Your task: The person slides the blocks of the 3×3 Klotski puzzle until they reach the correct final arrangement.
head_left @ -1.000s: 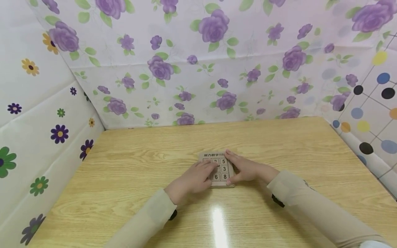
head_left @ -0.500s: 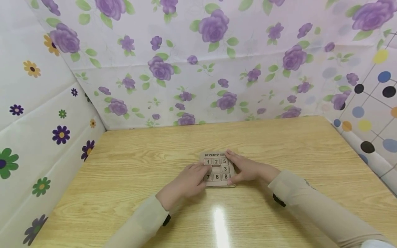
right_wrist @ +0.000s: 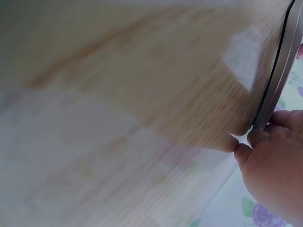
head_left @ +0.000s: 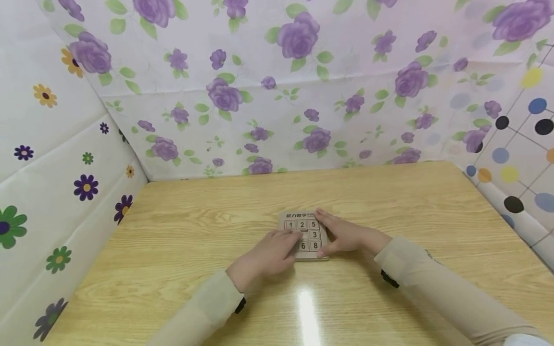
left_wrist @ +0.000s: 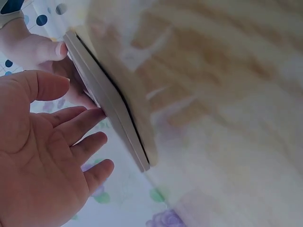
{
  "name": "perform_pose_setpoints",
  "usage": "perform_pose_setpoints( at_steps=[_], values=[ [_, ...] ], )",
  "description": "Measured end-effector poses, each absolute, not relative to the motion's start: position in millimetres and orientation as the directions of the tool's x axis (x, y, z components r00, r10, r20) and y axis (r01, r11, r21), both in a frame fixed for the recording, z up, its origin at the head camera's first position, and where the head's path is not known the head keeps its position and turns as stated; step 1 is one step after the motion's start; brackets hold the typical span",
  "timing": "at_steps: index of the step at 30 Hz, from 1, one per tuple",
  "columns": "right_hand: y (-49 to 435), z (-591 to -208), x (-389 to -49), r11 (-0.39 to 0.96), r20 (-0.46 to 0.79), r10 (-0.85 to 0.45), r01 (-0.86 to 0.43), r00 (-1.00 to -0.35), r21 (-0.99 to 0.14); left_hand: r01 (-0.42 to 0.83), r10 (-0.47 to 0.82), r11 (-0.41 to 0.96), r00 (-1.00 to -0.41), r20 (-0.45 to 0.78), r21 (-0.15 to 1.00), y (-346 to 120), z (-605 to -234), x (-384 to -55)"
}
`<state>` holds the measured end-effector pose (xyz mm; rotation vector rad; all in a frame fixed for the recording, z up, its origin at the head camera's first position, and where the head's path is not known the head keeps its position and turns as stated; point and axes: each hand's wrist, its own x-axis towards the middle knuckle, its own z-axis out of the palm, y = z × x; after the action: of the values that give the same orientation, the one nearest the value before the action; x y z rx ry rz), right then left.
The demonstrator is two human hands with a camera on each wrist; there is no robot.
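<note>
A flat wooden number sliding puzzle [head_left: 315, 246] lies on the table, with tiles 1, 2, 5, 3, 6 and 8 showing. My left hand [head_left: 270, 252] reaches over its left side, the index fingertip at the middle of the grid. That hand hides the left tiles of the two lower rows. In the left wrist view the left hand [left_wrist: 45, 146] has its fingers extended, with the puzzle's edge [left_wrist: 111, 101] beyond them. My right hand [head_left: 346, 235] holds the puzzle's right side, thumb low and index finger at the top corner. The right wrist view shows right-hand fingers [right_wrist: 279, 127] curled at the edge.
The wood-grain table [head_left: 195, 211] stretches around the puzzle on all sides. A flowered cloth [head_left: 268, 120] hangs along the back. Patterned cloths [head_left: 52, 211] also stand at the left and right table edges. A bright light reflection lies in front of the puzzle.
My left hand drew back leftward, baring the grid's lower middle, then moved right again so its index fingertip is at the centre. My right hand stays put on the puzzle's right side.
</note>
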<state>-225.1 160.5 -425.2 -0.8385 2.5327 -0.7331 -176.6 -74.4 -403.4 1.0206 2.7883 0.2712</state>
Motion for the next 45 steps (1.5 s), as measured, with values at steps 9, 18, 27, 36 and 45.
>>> perform_pose_setpoints(
  at_steps=[9,18,27,36,45],
  values=[
    [162.7,-423.8,-225.4,0.675,-0.175,-0.643,-0.444,-0.746,-0.589,0.666,0.693,0.714,-0.717,-0.077,0.218,-60.4,-407.1,-177.1],
    [162.3,-424.1,-224.9,0.678,-0.17,-0.639,-0.446,-0.75,-0.584,0.631,0.658,0.735,-0.752,-0.037,0.247,-70.9,-408.5,-184.8],
    [162.1,-426.6,-225.1,0.688,-0.187,-0.632,-0.432,-0.752,-0.583,0.573,0.611,0.775,-0.787,-0.085,0.268,-80.5,-407.9,-186.3],
    [162.1,-422.8,-222.7,0.687,-0.181,-0.628,-0.43,-0.757,-0.587,0.586,0.622,0.771,-0.777,-0.095,0.249,-81.2,-403.9,-172.4],
    [160.1,-422.6,-223.4,0.691,-0.193,-0.624,-0.418,-0.758,-0.59,0.592,0.618,0.781,-0.778,-0.116,0.197,-80.6,-399.1,-163.8]
  ],
)
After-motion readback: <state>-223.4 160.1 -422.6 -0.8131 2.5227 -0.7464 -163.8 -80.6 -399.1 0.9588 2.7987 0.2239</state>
